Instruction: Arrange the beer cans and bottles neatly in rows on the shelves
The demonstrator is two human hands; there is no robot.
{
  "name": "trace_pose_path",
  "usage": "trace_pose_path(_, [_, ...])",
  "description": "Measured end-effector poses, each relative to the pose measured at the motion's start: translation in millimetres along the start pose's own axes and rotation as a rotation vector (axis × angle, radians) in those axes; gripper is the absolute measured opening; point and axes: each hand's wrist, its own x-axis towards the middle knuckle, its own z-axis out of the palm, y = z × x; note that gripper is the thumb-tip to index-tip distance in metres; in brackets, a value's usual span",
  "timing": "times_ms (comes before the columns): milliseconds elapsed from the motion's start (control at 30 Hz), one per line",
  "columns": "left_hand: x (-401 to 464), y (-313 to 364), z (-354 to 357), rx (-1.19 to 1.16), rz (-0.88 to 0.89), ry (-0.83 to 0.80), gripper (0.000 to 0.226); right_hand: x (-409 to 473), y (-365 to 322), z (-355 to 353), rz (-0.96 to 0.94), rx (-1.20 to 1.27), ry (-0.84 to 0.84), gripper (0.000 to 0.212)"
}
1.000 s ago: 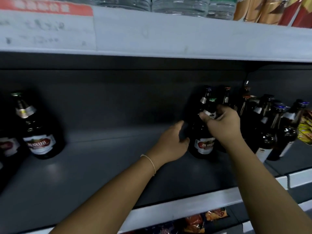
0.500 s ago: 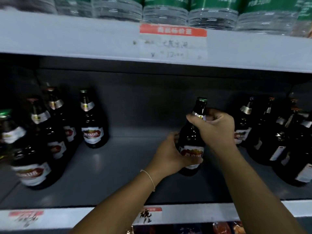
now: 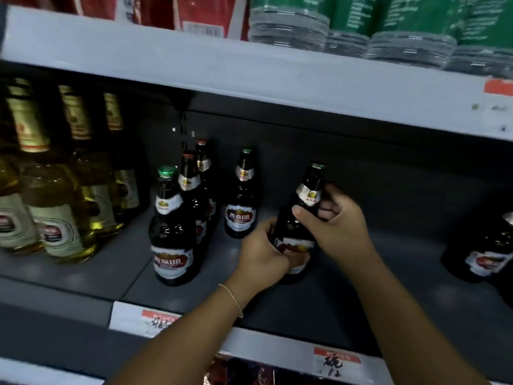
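Both hands on one dark beer bottle (image 3: 301,218), upright on the grey shelf (image 3: 347,295), roughly mid-shelf. Left hand (image 3: 261,257) wraps the lower body over the label, fingers curled round it; right hand (image 3: 337,220) grips the shoulder/neck, thumb across the front, fingers bent round the far side. Can't tell if the base is touching the shelf or just off it — left hand covers it.

To the left, well apart from the held bottle: a lone dark bottle w/ green cap (image 3: 241,198) further back, then a front-to-back line of three dark bottles (image 3: 173,232), nearest one green-capped, the two behind red-capped. Farther left, pale yellow bottles w/ gold foil necks (image 3: 55,207), blurred, crowded together. At the right edge, another dark bottle (image 3: 485,254), partly cut off.

Thin band (image 3: 231,297) on the left wrist. Price tags (image 3: 337,362) on the shelf's front lip, handwritten. Shelf above: green-labelled bottles (image 3: 388,26) and red packs (image 3: 180,12).
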Motion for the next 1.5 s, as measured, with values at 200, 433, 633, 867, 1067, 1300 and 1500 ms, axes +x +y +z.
trace_pose_path(200, [1.7, -19.5, -46.9, 0.001, 0.012, 0.050, 0.075, -0.7, -9.1, 59.2, 0.001, 0.009, 0.016, 0.041])
trace_pose_path(433, [-7.1, -34.2, -74.6, 0.075, 0.107, 0.100, 0.069, -0.9, -3.0, 105.9, 0.040, 0.024, 0.043, 0.048])
trace_pose_path(633, [-19.3, -35.9, -84.3, 0.138, 0.164, 0.120, 0.060, 7.5, -1.4, 126.8, 0.043, -0.037, 0.034, 0.052])
trace_pose_path(867, [-23.0, -41.7, -92.9, 0.247, 0.149, 0.088, 0.061, 12.7, -2.0, 139.1, 0.058, -0.082, 0.067, 0.064])
trace_pose_path(1067, [-27.7, -47.6, -91.3, 0.363, 0.135, 0.090, 0.077, 11.7, -3.5, 142.2, 0.047, -0.115, 0.093, 0.064])
trace_pose_path(1300, [-27.9, -52.6, -89.9, 0.406, 0.132, 0.064, 0.084, 12.9, 3.6, 144.2, 0.047, -0.144, 0.108, 0.068])
trace_pose_path(1500, [-27.2, -52.6, -90.6, 0.393, 0.129, 0.045, 0.086, 14.7, 4.4, 143.6, 0.082, -0.134, 0.102, 0.072])
